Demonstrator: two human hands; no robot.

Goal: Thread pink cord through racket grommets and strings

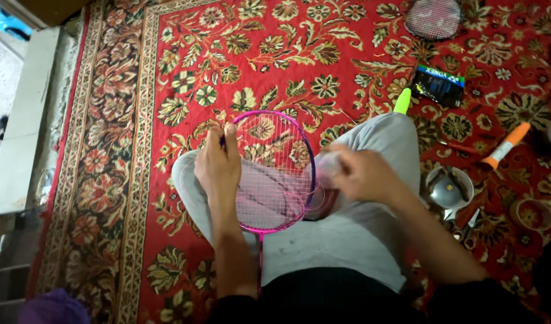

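Note:
A pink-and-purple badminton racket point(287, 129) lies across my grey-trousered knees, head pointing away from me. My left hand point(218, 162) grips the left side of its frame, thumb and fingers closed over the rim. My right hand point(362, 174) is at the right edge of the frame, blurred, fingers closed around what looks like pale string; loose loops of pink string point(316, 195) curl beside it.
I sit cross-legged on a red floral carpet point(167, 72). To my right lie an orange-handled tool point(508, 144), a round metal tin with tools point(448, 187), scissors point(467, 231), a dark packet point(438, 85), a green grip end point(402, 102). Another racket head point(434, 18) lies far right.

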